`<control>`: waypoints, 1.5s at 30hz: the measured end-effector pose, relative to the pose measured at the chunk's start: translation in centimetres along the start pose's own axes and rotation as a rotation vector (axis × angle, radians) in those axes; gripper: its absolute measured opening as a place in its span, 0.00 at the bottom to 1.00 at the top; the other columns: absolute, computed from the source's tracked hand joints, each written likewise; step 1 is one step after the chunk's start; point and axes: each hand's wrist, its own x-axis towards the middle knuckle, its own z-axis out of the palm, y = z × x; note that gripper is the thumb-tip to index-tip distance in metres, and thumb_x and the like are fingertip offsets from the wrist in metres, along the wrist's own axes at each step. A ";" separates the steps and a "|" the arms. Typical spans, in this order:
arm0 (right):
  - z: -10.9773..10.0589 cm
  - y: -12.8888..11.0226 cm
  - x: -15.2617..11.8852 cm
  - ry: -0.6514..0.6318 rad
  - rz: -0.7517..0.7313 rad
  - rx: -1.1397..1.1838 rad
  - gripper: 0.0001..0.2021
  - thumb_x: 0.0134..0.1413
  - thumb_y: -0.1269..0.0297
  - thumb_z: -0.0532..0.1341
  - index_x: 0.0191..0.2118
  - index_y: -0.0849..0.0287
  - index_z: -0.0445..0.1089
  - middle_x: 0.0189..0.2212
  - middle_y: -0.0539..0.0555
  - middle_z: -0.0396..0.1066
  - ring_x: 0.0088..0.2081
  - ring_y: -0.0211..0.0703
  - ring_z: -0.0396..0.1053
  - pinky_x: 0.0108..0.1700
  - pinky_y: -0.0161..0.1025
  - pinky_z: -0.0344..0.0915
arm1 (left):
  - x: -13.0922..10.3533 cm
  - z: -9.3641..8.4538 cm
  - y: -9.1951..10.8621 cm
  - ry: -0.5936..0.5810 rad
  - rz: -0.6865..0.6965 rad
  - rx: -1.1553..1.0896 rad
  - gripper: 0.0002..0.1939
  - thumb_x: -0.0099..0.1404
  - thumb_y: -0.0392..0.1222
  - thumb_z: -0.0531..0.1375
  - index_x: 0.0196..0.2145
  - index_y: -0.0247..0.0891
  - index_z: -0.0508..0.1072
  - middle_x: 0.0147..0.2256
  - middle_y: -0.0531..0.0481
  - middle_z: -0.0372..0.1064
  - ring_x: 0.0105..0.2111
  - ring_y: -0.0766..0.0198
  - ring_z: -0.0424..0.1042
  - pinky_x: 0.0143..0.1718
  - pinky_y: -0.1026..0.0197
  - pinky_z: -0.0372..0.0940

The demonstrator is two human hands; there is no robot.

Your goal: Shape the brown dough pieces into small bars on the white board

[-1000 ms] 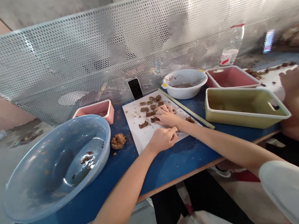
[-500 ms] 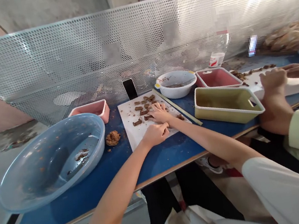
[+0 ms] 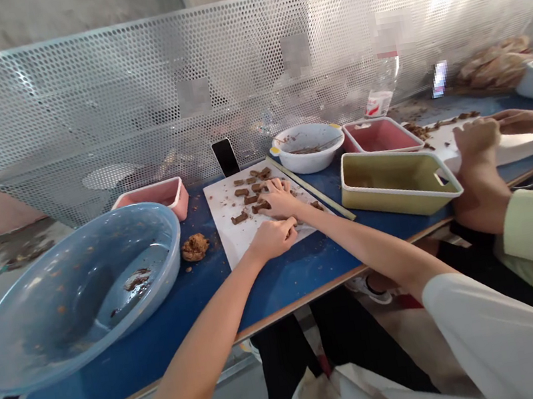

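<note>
A white board lies on the blue table, with several small brown pieces and crumbs on it. Over the board's near part, my left hand is closed; what it holds, if anything, is hidden. Just beyond it my right hand rests over the brown pieces with its fingers apart, close to one piece. A brown lump sits on the table left of the board. Along the board's right side lies a pale flat stick.
A large blue basin and a pink tray stand left. Behind are a phone and a white bowl. On the right are a red tray, a green tray, a bottle and another person's hands.
The view has shifted slightly, so the table's things appear a little further left. My hands stay over the board, with only a small shift of the right hand's fingers.
</note>
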 end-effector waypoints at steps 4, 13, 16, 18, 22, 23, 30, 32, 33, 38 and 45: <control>-0.2 0.1 0.0 0.009 0.006 0.002 0.18 0.72 0.49 0.64 0.55 0.56 0.80 0.73 0.69 0.60 0.72 0.72 0.52 0.70 0.69 0.51 | 0.0 0.0 0.1 -0.004 -0.007 0.003 0.13 0.78 0.37 0.55 0.47 0.37 0.80 0.31 0.47 0.82 0.28 0.59 0.79 0.31 0.61 0.64; -0.1 -0.2 0.0 0.007 0.008 0.026 0.20 0.72 0.46 0.64 0.56 0.54 0.81 0.72 0.68 0.61 0.72 0.72 0.53 0.71 0.70 0.50 | 0.0 -0.1 0.1 -0.017 -0.004 0.011 0.13 0.78 0.37 0.54 0.46 0.37 0.79 0.33 0.46 0.83 0.29 0.59 0.79 0.32 0.60 0.65; -0.1 -0.3 0.0 0.017 0.009 0.037 0.21 0.72 0.44 0.64 0.55 0.53 0.82 0.73 0.67 0.61 0.72 0.72 0.53 0.71 0.69 0.51 | 0.0 0.0 0.0 -0.016 -0.001 0.007 0.13 0.78 0.37 0.54 0.46 0.37 0.80 0.32 0.46 0.82 0.28 0.59 0.78 0.32 0.60 0.65; 0.0 -0.2 0.0 0.031 0.010 0.052 0.20 0.72 0.44 0.65 0.55 0.52 0.82 0.72 0.66 0.61 0.72 0.71 0.54 0.71 0.69 0.51 | 0.0 0.0 0.0 -0.014 0.001 0.007 0.13 0.78 0.37 0.54 0.46 0.37 0.80 0.32 0.46 0.82 0.28 0.59 0.78 0.32 0.60 0.65; 0.3 -0.1 0.1 0.048 0.010 0.078 0.19 0.71 0.45 0.66 0.54 0.51 0.83 0.71 0.64 0.63 0.71 0.70 0.54 0.71 0.67 0.50 | 0.0 0.0 0.0 -0.002 0.000 0.003 0.13 0.78 0.37 0.54 0.45 0.38 0.79 0.31 0.47 0.82 0.27 0.59 0.78 0.32 0.60 0.65; 0.3 0.0 0.1 0.047 0.009 0.078 0.19 0.71 0.45 0.66 0.54 0.51 0.83 0.71 0.64 0.63 0.71 0.70 0.54 0.71 0.67 0.50 | 0.0 0.0 0.1 -0.001 -0.001 0.002 0.13 0.78 0.37 0.54 0.45 0.38 0.79 0.31 0.47 0.82 0.27 0.59 0.78 0.32 0.60 0.65; 0.4 0.2 0.2 0.044 0.002 0.078 0.19 0.72 0.45 0.65 0.54 0.53 0.83 0.71 0.66 0.63 0.70 0.71 0.54 0.70 0.68 0.52 | 0.0 -0.1 0.2 -0.019 -0.010 0.006 0.12 0.78 0.36 0.55 0.45 0.38 0.80 0.32 0.47 0.82 0.28 0.59 0.78 0.33 0.60 0.66; 0.5 0.3 0.2 0.047 -0.004 0.081 0.19 0.73 0.45 0.64 0.54 0.52 0.83 0.71 0.65 0.64 0.70 0.70 0.54 0.70 0.67 0.52 | 0.0 -0.1 0.2 -0.017 -0.008 0.005 0.12 0.78 0.36 0.55 0.46 0.37 0.80 0.32 0.47 0.82 0.29 0.59 0.79 0.33 0.60 0.67; 0.5 0.3 0.3 0.050 -0.006 0.083 0.19 0.73 0.45 0.63 0.54 0.52 0.83 0.71 0.64 0.64 0.71 0.69 0.54 0.70 0.67 0.51 | 0.0 -0.2 0.2 -0.016 -0.006 0.003 0.12 0.78 0.36 0.55 0.47 0.37 0.80 0.32 0.47 0.82 0.29 0.59 0.79 0.33 0.60 0.67; 0.9 0.5 0.5 0.058 -0.011 0.081 0.19 0.74 0.45 0.63 0.54 0.52 0.83 0.70 0.65 0.64 0.70 0.69 0.55 0.70 0.67 0.52 | 0.1 -0.3 0.2 -0.015 0.000 0.002 0.12 0.77 0.35 0.56 0.47 0.37 0.80 0.33 0.46 0.83 0.29 0.58 0.80 0.33 0.60 0.67; 1.0 0.6 0.6 0.046 -0.017 0.069 0.18 0.73 0.47 0.64 0.53 0.53 0.83 0.70 0.66 0.64 0.71 0.70 0.54 0.70 0.67 0.52 | 0.0 -0.2 0.2 -0.007 0.000 0.000 0.12 0.77 0.36 0.55 0.47 0.37 0.80 0.33 0.46 0.84 0.30 0.58 0.80 0.33 0.60 0.68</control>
